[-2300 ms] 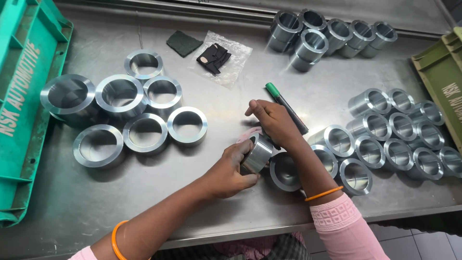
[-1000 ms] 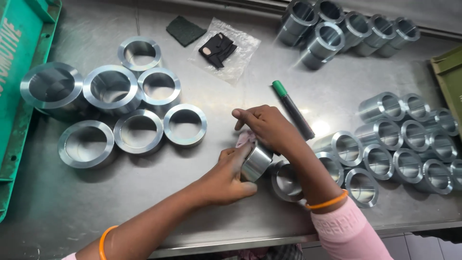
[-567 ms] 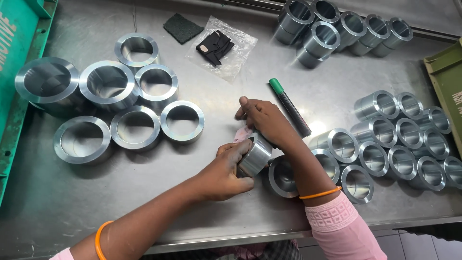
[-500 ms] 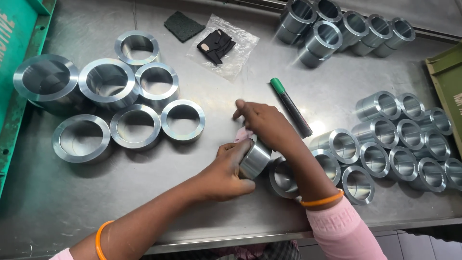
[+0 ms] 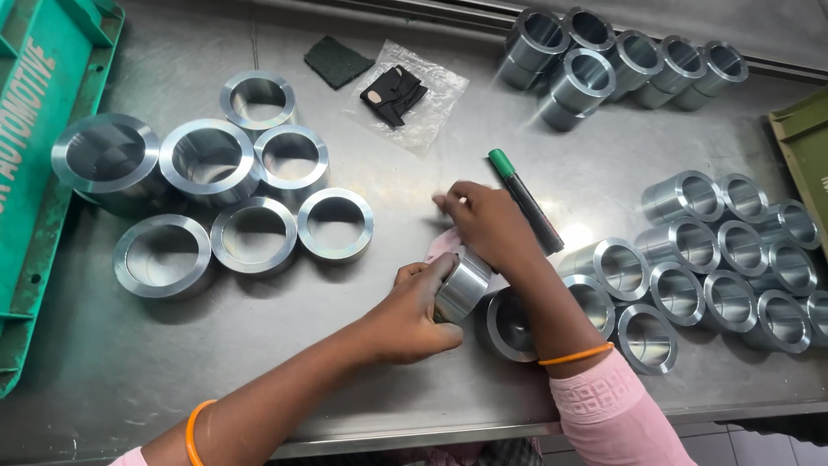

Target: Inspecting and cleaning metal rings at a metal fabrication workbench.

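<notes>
Head view, left hand: the left hand [image 5: 412,312] is wrapped around a small steel sleeve [image 5: 463,283], thumb across its side, holding it tilted just above the steel table [image 5: 405,406].
Head view, right hand: the right hand [image 5: 485,222] lies over the top of the same sleeve, fingers [image 5: 450,198] bent; a scrap of pink cloth [image 5: 442,246] shows under its palm. I cannot tell whether the fingers pinch the cloth or only press on it.
Sleeve's place: between the two hands, touching both, clear of the others.
Right of the hands: a cluster of like sleeves [image 5: 720,267] lying on their sides, the nearest one [image 5: 509,324] just beside the left thumb and under the right forearm.
Beyond the right hand: a green-capped marker [image 5: 526,201], almost touching the knuckles.
Left of the hands: wide steel rings [image 5: 233,203] set flat in a group, well apart; a green crate [image 5: 39,173] at the table edge past them.
Far side: a second bunch of sleeves [image 5: 604,56], a dark pad [image 5: 338,61] and a clear bag with a black item [image 5: 405,93].
Step in hand: by my reading, wiping one sleeve with the cloth while the other hand steadies it.
Next move calls for: likely turning the sleeve in the left grip so the cloth meets the unwiped side, without knocking the near sleeve.
</notes>
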